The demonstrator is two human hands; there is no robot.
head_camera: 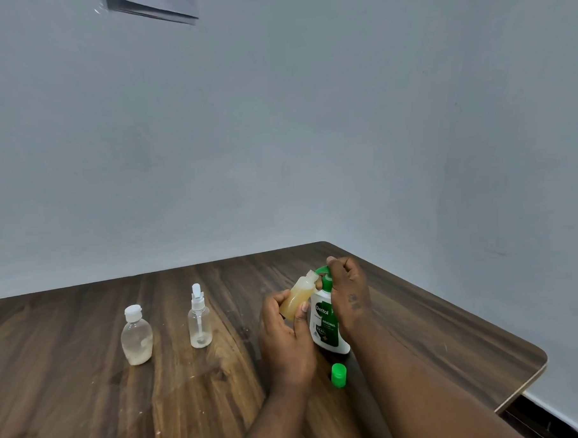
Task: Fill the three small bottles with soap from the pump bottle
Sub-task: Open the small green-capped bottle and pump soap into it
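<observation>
My left hand [286,331] grips a small uncapped bottle [297,298] of amber soap, tilted so its mouth sits at the green nozzle of the pump bottle [325,326]. My right hand [349,292] wraps the pump bottle's neck from the right, fingers curled over the green pump head. The white pump bottle stands on the wooden table [90,393]. A green cap [338,375] stands on the table in front of it. To the left stand a capped clear bottle [137,338] and a clear spray bottle [199,322], each with only a little residue at the bottom.
The table's right edge and rounded corner [538,357] lie close to my right forearm. A pale wall runs behind the table, with a sheet of paper [154,6] stuck high up on it.
</observation>
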